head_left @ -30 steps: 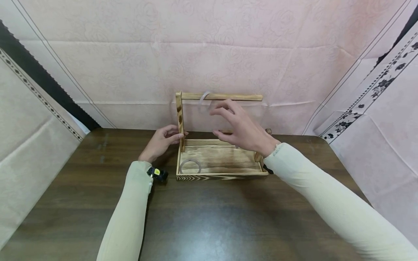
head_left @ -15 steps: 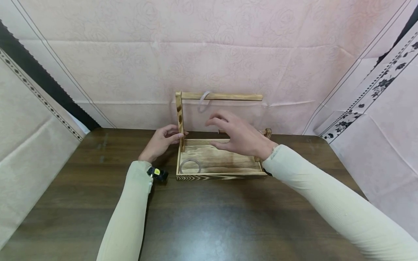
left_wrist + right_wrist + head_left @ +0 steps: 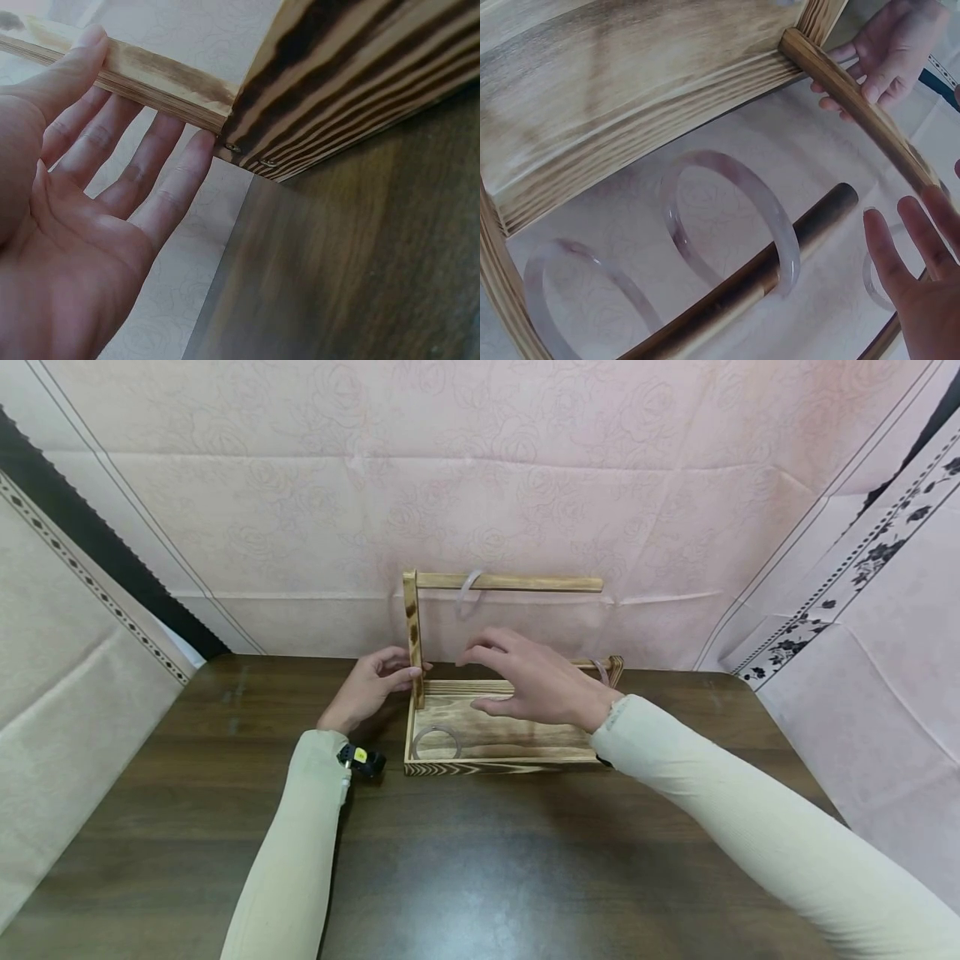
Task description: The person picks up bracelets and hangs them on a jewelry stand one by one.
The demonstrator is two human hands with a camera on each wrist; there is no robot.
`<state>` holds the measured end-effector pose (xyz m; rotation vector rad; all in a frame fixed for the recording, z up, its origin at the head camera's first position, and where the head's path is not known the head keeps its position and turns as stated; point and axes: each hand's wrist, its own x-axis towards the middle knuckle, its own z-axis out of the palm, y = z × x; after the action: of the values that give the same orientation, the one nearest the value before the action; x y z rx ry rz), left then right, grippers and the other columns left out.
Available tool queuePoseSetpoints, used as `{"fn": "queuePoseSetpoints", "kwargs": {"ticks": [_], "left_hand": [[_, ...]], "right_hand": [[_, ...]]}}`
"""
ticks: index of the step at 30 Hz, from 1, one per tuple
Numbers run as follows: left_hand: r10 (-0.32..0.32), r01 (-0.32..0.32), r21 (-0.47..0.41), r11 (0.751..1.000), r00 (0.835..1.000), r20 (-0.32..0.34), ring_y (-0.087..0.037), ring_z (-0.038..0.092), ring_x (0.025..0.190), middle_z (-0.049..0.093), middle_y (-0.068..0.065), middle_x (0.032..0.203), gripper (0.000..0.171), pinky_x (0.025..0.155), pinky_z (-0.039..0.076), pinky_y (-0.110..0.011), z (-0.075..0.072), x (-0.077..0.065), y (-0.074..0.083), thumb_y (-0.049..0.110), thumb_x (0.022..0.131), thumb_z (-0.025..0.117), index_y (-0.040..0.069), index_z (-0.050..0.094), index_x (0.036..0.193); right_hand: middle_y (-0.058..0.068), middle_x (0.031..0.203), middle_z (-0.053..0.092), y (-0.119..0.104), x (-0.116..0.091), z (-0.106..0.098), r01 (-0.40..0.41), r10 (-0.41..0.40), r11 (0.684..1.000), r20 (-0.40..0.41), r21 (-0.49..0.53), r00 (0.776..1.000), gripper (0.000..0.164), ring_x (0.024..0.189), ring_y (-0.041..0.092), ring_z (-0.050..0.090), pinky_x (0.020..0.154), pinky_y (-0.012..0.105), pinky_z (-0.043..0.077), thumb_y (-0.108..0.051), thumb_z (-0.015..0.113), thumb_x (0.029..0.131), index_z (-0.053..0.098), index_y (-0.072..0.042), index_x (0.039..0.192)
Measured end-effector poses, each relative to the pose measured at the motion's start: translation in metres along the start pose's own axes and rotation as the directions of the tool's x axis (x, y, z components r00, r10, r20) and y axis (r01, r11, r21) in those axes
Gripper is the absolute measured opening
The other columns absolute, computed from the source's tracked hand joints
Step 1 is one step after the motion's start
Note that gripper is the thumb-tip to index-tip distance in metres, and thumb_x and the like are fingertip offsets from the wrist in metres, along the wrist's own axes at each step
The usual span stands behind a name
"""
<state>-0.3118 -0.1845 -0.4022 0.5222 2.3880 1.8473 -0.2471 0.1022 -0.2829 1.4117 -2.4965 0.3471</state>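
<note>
A wooden jewellery stand has a shallow tray (image 3: 517,767) and two bars at different heights. My left hand (image 3: 371,685) holds its left post (image 3: 165,79), thumb on one side and fingers on the other. Above the tray, my right hand (image 3: 536,681) is spread with nothing in it. One pale translucent bangle (image 3: 469,589) hangs on the upper bar (image 3: 543,583). Another bangle (image 3: 437,742) lies in the tray's left front corner. On the lower bar (image 3: 735,296) hang two more, a middle bangle (image 3: 776,217) and an end bangle (image 3: 536,285); my hand partly hides that bar in the head view.
The stand is at the far edge of a dark wooden table (image 3: 450,852). A pale patterned cloth (image 3: 480,502) rises right behind it, and more cloth (image 3: 75,710) hangs at the sides. A black wrist device (image 3: 363,761) sits at the left cuff.
My right hand has moved down and left, away from the upper bar and over the tray. A bangle on the lower bar's right part has come into sight. My left hand stays put.
</note>
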Motion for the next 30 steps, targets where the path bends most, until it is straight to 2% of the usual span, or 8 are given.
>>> {"fn": "queuePoseSetpoints", "kwargs": {"ticks": [8,14,21,25,30], "left_hand": [[-0.001,0.001,0.008,1.0,1.0,0.001,-0.021,0.066,0.119,0.068,-0.018,0.133,0.042,0.105,0.056,-0.044,0.001,0.001,-0.001,0.031,0.1,0.066,0.002,0.061,0.131],[-0.013,0.013,0.022,1.0,1.0,-0.002,-0.022,0.065,0.12,0.069,-0.014,0.132,0.042,0.104,0.057,-0.045,0.0,-0.001,0.0,0.034,0.1,0.066,0.005,0.062,0.13],[-0.018,0.018,0.013,1.0,1.0,-0.001,-0.019,0.066,0.117,0.067,-0.018,0.134,0.046,0.105,0.056,-0.046,-0.001,-0.003,0.001,0.031,0.1,0.066,0.0,0.059,0.134],[-0.019,0.019,0.016,1.0,1.0,-0.003,-0.018,0.066,0.117,0.067,-0.017,0.133,0.047,0.105,0.056,-0.047,-0.002,-0.002,0.001,0.032,0.1,0.066,0.0,0.059,0.134],[-0.024,0.024,0.016,1.0,1.0,-0.004,-0.02,0.066,0.117,0.068,-0.015,0.132,0.043,0.104,0.056,-0.046,-0.001,-0.002,0.002,0.032,0.1,0.067,0.004,0.061,0.132]], "right_hand": [[0.004,0.13,0.06,-0.003,0.005,0.006,-0.004,0.004,1.0,0.054,-0.005,0.999,0.047,0.123,0.021,0.057,0.108,0.038,0.051,-0.034,0.078,0.092,0.062,-0.015,0.132],[0.002,0.129,0.059,-0.006,0.012,0.013,0.002,-0.002,1.0,0.096,0.001,0.995,0.049,0.123,0.019,0.057,0.103,0.036,0.054,-0.035,0.079,0.09,0.062,-0.017,0.132],[0.003,0.135,0.058,-0.011,0.021,0.022,0.002,-0.007,0.999,0.167,0.032,0.986,0.051,0.128,0.02,0.055,0.11,0.036,0.05,-0.041,0.077,0.092,0.06,-0.017,0.134],[0.003,0.137,0.057,-0.012,0.025,0.028,-0.002,-0.002,1.0,0.187,0.02,0.982,0.053,0.126,0.019,0.055,0.104,0.036,0.054,-0.045,0.075,0.092,0.059,-0.018,0.135],[0.002,0.136,0.056,-0.012,0.028,0.034,-0.003,-0.001,1.0,0.206,0.018,0.979,0.053,0.124,0.018,0.055,0.099,0.036,0.057,-0.039,0.077,0.092,0.058,-0.018,0.137]]}}
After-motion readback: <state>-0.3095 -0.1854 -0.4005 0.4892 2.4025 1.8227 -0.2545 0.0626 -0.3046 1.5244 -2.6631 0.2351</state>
